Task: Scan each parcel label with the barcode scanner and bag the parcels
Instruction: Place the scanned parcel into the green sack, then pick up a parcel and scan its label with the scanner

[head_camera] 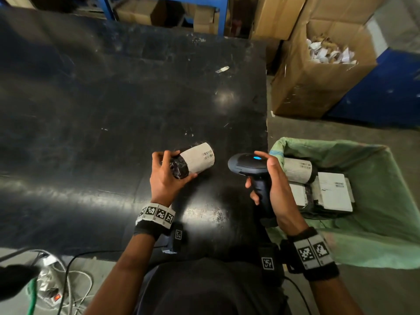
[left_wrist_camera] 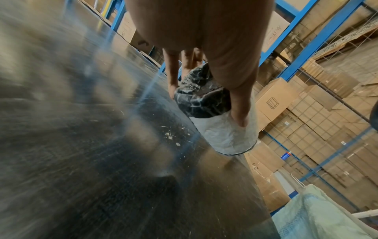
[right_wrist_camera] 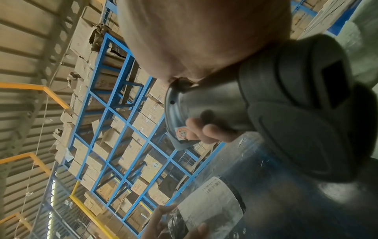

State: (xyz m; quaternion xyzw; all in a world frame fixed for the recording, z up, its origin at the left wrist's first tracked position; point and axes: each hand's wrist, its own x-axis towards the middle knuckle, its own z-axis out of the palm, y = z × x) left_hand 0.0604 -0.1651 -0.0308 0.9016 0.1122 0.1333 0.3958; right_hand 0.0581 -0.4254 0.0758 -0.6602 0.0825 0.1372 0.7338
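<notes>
The dark counter (head_camera: 113, 110) lies bare from nine through twelve o'clock of the hands, only a small paper scrap (head_camera: 222, 69) far off at one o'clock. At three o'clock, just past the counter's edge, the green bag (head_camera: 375, 223) gapes open, parcels (head_camera: 334, 194) piled against its near wall. An open cardboard box (head_camera: 318, 87) blocks two o'clock.

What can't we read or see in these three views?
- Barcode digits on the parcel label: too small in head view, blurred in right wrist view.
- Scanner trigger: covered by right hand fingers.
- Parcels deeper in the green bag: hidden under the top ones.
- Table surface in left wrist view: motion blur.
- Left hand fingertips: behind the parcel.
</notes>
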